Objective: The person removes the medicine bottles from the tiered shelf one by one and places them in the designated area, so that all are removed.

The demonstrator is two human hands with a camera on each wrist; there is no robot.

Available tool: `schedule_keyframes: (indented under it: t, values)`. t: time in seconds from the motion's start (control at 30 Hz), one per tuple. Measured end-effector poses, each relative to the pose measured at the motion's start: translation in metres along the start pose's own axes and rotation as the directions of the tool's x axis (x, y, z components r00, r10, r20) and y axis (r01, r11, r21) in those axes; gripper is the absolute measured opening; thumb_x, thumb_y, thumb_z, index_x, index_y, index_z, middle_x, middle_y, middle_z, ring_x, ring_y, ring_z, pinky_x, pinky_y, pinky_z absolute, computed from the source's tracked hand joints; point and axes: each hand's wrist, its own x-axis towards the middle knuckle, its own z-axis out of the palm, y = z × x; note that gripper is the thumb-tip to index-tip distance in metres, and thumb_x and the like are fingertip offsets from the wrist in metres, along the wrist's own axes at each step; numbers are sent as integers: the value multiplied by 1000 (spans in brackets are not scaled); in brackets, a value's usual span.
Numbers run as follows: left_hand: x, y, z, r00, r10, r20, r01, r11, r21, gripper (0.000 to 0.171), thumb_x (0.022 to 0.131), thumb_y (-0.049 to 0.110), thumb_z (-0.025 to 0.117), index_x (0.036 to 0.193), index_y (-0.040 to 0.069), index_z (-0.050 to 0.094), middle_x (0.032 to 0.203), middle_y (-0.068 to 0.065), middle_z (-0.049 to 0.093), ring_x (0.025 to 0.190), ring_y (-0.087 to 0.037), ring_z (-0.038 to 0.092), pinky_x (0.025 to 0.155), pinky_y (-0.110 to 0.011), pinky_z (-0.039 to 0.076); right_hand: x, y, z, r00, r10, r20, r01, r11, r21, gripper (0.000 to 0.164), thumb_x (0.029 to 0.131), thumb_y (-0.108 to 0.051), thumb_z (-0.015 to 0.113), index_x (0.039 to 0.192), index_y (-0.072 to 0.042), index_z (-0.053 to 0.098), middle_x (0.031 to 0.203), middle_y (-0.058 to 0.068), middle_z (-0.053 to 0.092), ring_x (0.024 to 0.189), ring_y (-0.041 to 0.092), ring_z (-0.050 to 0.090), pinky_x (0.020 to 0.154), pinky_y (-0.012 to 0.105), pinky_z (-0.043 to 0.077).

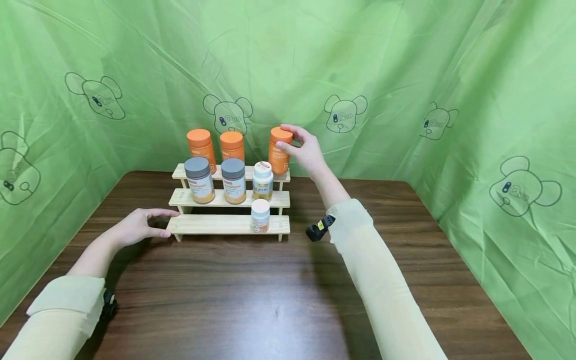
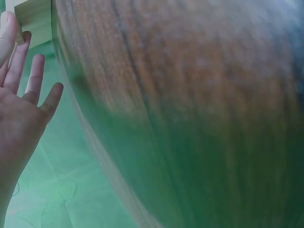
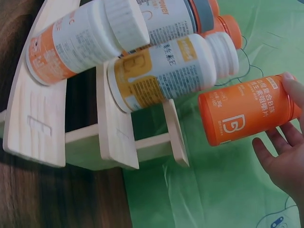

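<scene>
A three-tier wooden stand (image 1: 216, 225) holds several supplement bottles. My right hand (image 1: 308, 152) grips an orange bottle (image 1: 278, 152) by its upper part, thumb in front, at the right end of the top tier. A gap shows between its base and the top plank (image 3: 175, 135) in the right wrist view. My left hand (image 1: 135, 227) pinches the left end of the lowest plank between thumb and index finger. The other fingers (image 2: 35, 76) stretch out loosely in the left wrist view.
Two more orange bottles (image 1: 232, 142) share the top tier. Grey-capped jars (image 1: 233, 182) and a white-capped bottle (image 1: 262, 182) stand on the middle one. A small white bottle (image 1: 260, 217) sits low right. Green cloth (image 1: 382, 60) surrounds the wooden table (image 1: 252, 300).
</scene>
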Motion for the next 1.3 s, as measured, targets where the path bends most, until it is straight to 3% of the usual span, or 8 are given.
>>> schedule_keyframes:
  t: [0.23, 0.5, 0.63, 1.03, 1.3]
  values:
    - [1, -1, 1, 1000, 8, -4, -8, 1000, 7, 63, 74, 41, 78, 128, 15, 59, 122, -20, 61, 119, -37, 48, 96, -54, 34, -13, -14, -13, 1000, 9, 18, -8, 999, -35, 49, 85, -12, 70, 131, -6, 55, 129, 10, 58, 119, 22, 52, 96, 35, 43]
    - [2, 2, 2, 999, 29, -23, -28, 998, 64, 60, 75, 39, 78, 128, 18, 60, 117, -14, 65, 113, -30, 53, 91, -39, 38, -5, 17, -34, 999, 18, 35, -17, 1000, -21, 51, 82, -19, 75, 129, -18, 58, 128, 3, 59, 119, 16, 51, 98, 37, 42]
    - [2, 2, 2, 999, 26, -21, -25, 997, 68, 59, 75, 37, 78, 128, 18, 60, 115, -13, 65, 112, -29, 53, 90, -38, 39, -8, 24, -42, 999, 11, 36, -10, 1000, -29, 49, 81, -21, 75, 128, -21, 59, 127, 1, 60, 119, 15, 52, 98, 38, 42]
    - [1, 1, 1, 999, 24, -21, -23, 998, 67, 60, 74, 39, 78, 127, 18, 61, 111, -10, 67, 108, -27, 55, 89, -40, 39, -18, 38, -67, 997, 48, 54, -50, 998, 33, 51, 81, -17, 75, 129, -16, 58, 130, 4, 58, 121, 18, 52, 100, 39, 41]
    - [2, 1, 1, 999, 32, -21, -30, 997, 70, 58, 75, 35, 79, 128, 17, 60, 109, -9, 67, 106, -26, 56, 88, -36, 41, -23, 59, -80, 997, 52, 60, -55, 997, 52, 51, 83, -9, 72, 131, -10, 55, 134, 7, 55, 125, 21, 49, 104, 39, 37]
